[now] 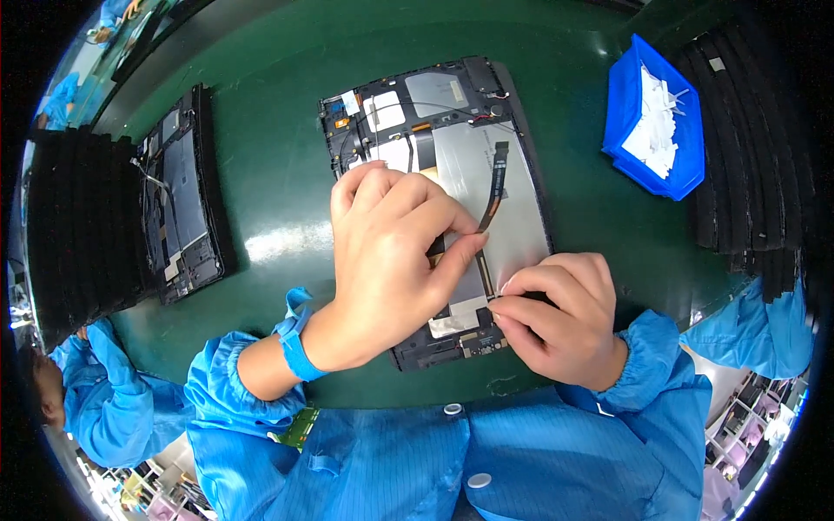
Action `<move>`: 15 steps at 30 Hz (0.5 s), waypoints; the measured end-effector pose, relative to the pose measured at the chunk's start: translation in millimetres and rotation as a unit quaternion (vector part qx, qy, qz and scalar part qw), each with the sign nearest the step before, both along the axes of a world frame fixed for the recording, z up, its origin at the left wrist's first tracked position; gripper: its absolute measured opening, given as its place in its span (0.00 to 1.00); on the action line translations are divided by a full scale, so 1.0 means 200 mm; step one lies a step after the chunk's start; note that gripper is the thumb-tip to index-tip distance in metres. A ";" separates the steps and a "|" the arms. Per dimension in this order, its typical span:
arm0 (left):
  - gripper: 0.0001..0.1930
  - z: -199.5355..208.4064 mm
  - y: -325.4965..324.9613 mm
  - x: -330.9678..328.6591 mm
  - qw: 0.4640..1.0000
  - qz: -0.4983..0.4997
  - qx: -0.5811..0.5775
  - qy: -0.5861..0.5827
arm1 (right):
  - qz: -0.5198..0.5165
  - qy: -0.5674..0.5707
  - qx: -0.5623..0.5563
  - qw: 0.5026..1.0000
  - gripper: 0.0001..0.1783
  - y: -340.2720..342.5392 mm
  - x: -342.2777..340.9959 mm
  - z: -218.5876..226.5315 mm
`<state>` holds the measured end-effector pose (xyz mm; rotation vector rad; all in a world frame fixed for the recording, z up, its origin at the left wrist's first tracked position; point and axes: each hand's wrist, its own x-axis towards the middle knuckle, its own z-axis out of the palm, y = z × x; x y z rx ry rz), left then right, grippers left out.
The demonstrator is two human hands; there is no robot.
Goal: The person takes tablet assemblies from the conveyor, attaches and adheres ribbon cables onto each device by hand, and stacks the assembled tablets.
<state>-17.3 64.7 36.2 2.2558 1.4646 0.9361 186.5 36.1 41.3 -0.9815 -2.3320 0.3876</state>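
Green mat (278, 156) covers the bench, and an opened tablet (439, 208) lies on it in the middle. The left hand (391, 260) pinches the lower end of a dark flat cable (495, 187) between thumb and forefinger. The right hand (556, 317) presses bent fingers together on the tablet's lower right edge. A blue bin (625, 113) with white pieces stands at far right.

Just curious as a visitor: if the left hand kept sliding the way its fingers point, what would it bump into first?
Probably the right hand. The left hand points down-right across the opened tablet, pinching a thin black ribbon strip, with the other hand's fingertips close ahead. Depth is uncertain.
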 end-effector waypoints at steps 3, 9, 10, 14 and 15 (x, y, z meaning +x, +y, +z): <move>0.09 0.00 0.00 0.00 1.000 0.002 0.001 0.006 | 0.001 0.000 0.004 1.000 0.09 0.00 0.00 0.00; 0.09 0.00 0.01 0.01 1.000 0.000 0.002 0.006 | 0.015 -0.027 0.024 0.999 0.08 0.00 0.01 0.00; 0.09 0.00 0.01 0.01 1.000 0.000 0.002 0.005 | 0.024 -0.041 0.023 0.999 0.08 0.00 0.01 0.00; 0.09 0.00 0.00 0.00 1.000 -0.004 0.005 0.005 | 0.034 -0.100 0.068 0.992 0.10 -0.04 0.00 0.01; 0.10 -0.01 0.00 -0.01 1.000 -0.010 0.011 0.011 | 0.037 -0.101 0.071 0.992 0.10 -0.06 0.00 0.02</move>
